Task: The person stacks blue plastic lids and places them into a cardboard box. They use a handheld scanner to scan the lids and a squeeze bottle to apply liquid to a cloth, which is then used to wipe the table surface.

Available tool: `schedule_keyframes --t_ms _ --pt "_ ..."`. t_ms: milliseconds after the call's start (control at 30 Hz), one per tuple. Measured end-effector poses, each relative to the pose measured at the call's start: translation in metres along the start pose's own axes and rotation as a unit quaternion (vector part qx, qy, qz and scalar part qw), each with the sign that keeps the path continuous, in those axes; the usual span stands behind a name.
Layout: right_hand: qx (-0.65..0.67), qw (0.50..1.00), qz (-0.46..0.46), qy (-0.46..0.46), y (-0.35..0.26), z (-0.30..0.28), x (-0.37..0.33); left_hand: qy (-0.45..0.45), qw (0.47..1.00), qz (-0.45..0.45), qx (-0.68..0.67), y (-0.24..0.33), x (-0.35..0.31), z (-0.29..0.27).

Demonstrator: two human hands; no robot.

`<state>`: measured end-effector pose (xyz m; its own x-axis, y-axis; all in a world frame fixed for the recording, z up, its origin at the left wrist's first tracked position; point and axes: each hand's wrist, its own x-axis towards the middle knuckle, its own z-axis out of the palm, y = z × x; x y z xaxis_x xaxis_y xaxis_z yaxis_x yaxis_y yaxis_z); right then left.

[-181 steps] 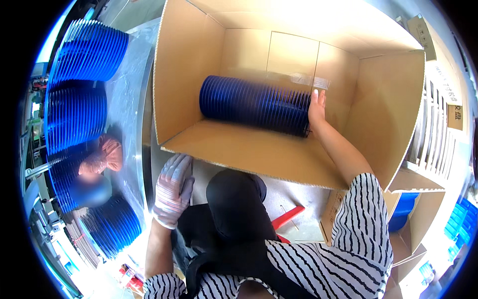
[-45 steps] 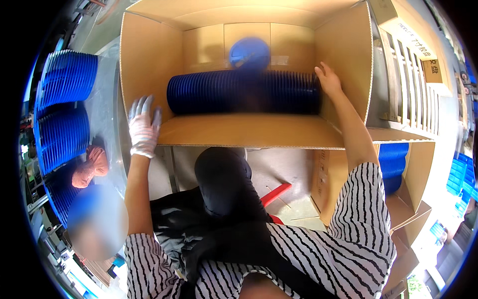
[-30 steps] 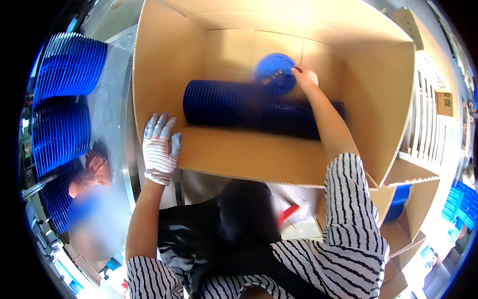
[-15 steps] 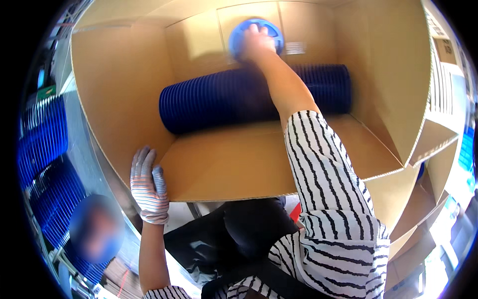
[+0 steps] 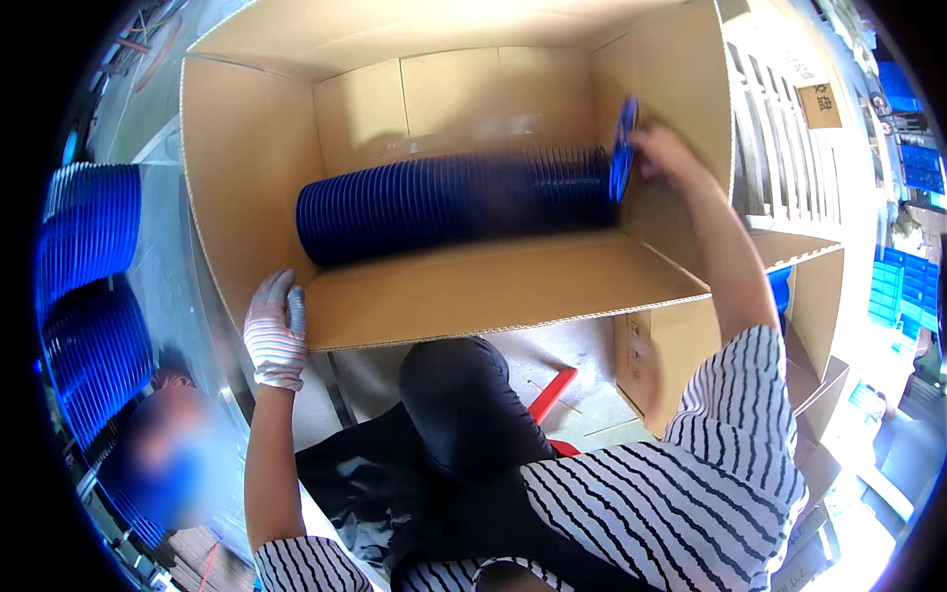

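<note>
A large cardboard box (image 5: 513, 286) lies open toward me. Along its inside runs a row of dark blue round plastic discs (image 5: 395, 202), stacked face to face on their edges. At the row's right end my right hand (image 5: 663, 156), bare, grips one blue disc (image 5: 623, 150) by its outer face. That disc stands nearly edge-on, just past the last of the row; whether it touches cannot be told. My left hand (image 5: 276, 331), in a striped knit glove, rests with fingers stretched out against the box's front left corner.
More blue discs (image 5: 94, 217) stand in racked rows at the left, beside a blurred person (image 5: 173, 454). A smaller carton (image 5: 671, 355) sits below the box, next to a red bar (image 5: 552, 395). White slatted parts (image 5: 779, 138) and blue crates (image 5: 903, 286) are on the right.
My right hand has swung from the back of the box to the row's right end, turning the blue disc from face-on to edge-on. My left hand stays at the corner.
</note>
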<state>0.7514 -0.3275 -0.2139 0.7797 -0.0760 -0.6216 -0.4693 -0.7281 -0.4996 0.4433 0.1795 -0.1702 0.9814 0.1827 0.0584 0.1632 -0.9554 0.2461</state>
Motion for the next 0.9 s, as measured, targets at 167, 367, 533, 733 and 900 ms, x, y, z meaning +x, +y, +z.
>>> schedule_keyframes --t_ms 167,367,533,733,900 --pt "-0.184 0.958 -0.181 0.122 0.005 0.029 -0.034 -0.008 1.000 -0.023 -0.014 0.004 -0.010 0.001" --pt "-0.328 0.923 -0.166 0.109 0.005 0.078 0.020 0.000 0.999 -0.028 -0.021 0.008 -0.004 0.000" --pt "-0.355 0.925 -0.104 0.085 0.039 0.148 0.029 -0.009 0.999 -0.044 -0.012 0.013 0.003 -0.007" --pt "-0.450 0.859 -0.176 0.168 0.073 0.118 0.007 0.000 0.999 -0.045 -0.017 0.010 0.001 -0.006" --pt "-0.471 0.843 -0.165 0.198 0.017 0.143 -0.015 0.015 0.999 -0.039 -0.019 0.008 -0.005 -0.009"
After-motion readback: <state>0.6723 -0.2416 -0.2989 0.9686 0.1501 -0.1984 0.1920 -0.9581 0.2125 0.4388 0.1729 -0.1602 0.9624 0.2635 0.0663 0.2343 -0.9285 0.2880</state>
